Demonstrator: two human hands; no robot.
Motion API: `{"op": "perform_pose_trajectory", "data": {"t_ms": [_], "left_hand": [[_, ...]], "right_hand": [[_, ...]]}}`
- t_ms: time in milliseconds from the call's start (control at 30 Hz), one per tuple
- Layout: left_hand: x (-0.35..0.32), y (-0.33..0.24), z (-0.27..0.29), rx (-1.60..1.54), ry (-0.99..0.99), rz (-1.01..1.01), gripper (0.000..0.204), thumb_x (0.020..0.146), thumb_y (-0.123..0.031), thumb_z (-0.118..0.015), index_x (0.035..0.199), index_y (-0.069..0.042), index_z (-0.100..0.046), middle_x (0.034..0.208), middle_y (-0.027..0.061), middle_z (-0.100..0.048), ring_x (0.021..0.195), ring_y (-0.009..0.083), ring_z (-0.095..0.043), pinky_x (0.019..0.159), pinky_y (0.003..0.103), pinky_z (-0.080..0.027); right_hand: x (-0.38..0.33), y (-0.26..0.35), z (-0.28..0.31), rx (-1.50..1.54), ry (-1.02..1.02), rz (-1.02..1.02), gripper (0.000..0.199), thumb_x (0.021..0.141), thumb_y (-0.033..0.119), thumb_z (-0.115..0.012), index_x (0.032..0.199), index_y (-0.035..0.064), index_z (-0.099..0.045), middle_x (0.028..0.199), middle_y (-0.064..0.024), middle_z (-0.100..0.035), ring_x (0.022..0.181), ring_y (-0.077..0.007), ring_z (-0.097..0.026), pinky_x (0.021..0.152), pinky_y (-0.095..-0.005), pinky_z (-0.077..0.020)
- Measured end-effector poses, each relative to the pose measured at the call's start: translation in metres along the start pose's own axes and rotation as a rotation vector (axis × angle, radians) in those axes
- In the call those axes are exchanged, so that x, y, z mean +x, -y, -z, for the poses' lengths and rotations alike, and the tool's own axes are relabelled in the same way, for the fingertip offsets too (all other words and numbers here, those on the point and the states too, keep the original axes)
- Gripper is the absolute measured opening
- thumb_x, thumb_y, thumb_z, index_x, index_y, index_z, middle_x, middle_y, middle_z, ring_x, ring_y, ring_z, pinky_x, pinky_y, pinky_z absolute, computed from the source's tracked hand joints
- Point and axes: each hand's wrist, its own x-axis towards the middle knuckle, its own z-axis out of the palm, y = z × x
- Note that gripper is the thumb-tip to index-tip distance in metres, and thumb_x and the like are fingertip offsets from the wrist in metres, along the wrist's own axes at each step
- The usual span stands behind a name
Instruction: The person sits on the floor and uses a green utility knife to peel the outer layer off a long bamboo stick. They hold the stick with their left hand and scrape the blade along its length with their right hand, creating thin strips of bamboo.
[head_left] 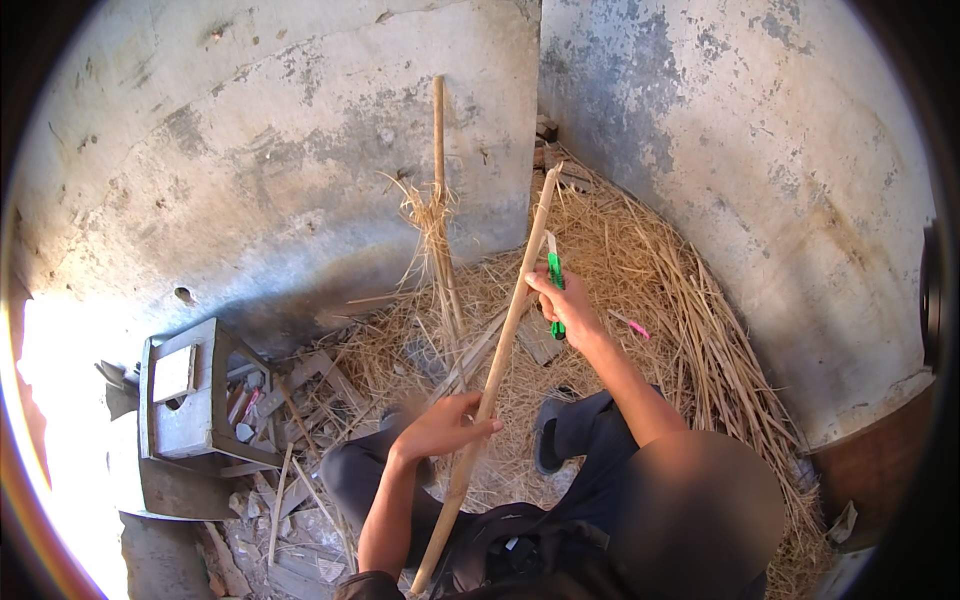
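A long, pale wooden stick (507, 345) slants across my front, from near my lap up toward the corner of the walls. My left hand (437, 428) is wrapped around its lower half, the thumb lying across it. In my right hand (567, 303) is a green utility knife (556, 272), its blade out and pointing up, close beside the stick's upper part. The fingertips of that hand touch the stick. Shavings or straw (500, 400) lie on the floor below.
Against the wall leans another stick (438, 130) with frayed straw around it. A bundle of dry stalks (720, 330) lines the right wall. At left stands a worn wooden stool or box (190, 400) beside scrap wood. A pink object (632, 325) lies on the straw.
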Motion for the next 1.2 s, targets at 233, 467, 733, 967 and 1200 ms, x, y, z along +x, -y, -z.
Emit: {"op": "perform_pose_trajectory", "data": {"t_ms": [233, 467, 733, 967, 1200], "left_hand": [[0.000, -0.004, 0.003, -0.049, -0.026, 0.045, 0.034, 0.104, -0.033, -0.069, 0.116, -0.001, -0.067, 0.086, 0.0054, -0.069, 0.078, 0.0129, -0.067, 0.073, 0.033, -0.056], [0.014, 0.002, -0.004, -0.526, -0.294, 0.057, 0.029, 0.111, -0.034, -0.052, 0.099, -0.007, -0.054, 0.075, -0.0025, -0.047, 0.059, 0.0083, -0.046, 0.057, 0.026, -0.042], [0.013, -0.005, 0.000, -0.596, -0.314, 0.040, 0.031, 0.109, -0.033, -0.040, 0.087, -0.012, -0.043, 0.069, -0.0041, -0.038, 0.050, 0.0063, -0.031, 0.047, 0.025, -0.027], [0.014, -0.003, -0.003, -0.615, -0.283, 0.076, 0.040, 0.110, -0.039, -0.037, 0.080, -0.013, -0.039, 0.065, -0.0056, -0.033, 0.051, 0.0063, -0.029, 0.048, 0.027, -0.023], [0.015, 0.002, -0.003, -0.691, -0.216, 0.057, 0.040, 0.111, -0.040, -0.028, 0.081, -0.015, -0.036, 0.063, -0.0058, -0.030, 0.049, 0.0060, -0.026, 0.047, 0.027, -0.021]], "right_hand": [[-0.008, 0.017, -0.001, -0.046, -0.010, 0.041, 0.031, 0.106, 0.029, -0.066, 0.125, 0.0040, -0.069, 0.088, -0.0047, -0.074, 0.049, -0.0016, -0.039, 0.045, -0.0219, -0.0297], [-0.018, 0.001, -0.004, -0.621, 0.115, 0.408, 0.040, 0.110, 0.040, -0.053, 0.123, 0.0057, -0.069, 0.079, -0.0063, -0.069, 0.055, -0.0141, -0.053, 0.053, -0.0338, -0.0422], [-0.043, 0.000, -0.036, -0.938, 0.260, 0.661, 0.036, 0.104, 0.036, -0.059, 0.116, 0.0038, -0.069, 0.092, -0.0155, -0.072, 0.077, -0.0334, -0.072, 0.067, -0.0439, -0.0545], [-0.044, -0.005, -0.041, -0.898, 0.273, 0.750, 0.038, 0.102, 0.037, -0.063, 0.117, 0.0037, -0.073, 0.105, -0.0140, -0.077, 0.082, -0.0327, -0.075, 0.072, -0.0416, -0.0597], [-0.048, -0.001, -0.043, -0.947, 0.305, 0.732, 0.039, 0.100, 0.037, -0.067, 0.117, 0.0019, -0.075, 0.105, -0.0161, -0.078, 0.085, -0.0320, -0.077, 0.074, -0.0403, -0.0616]]}}
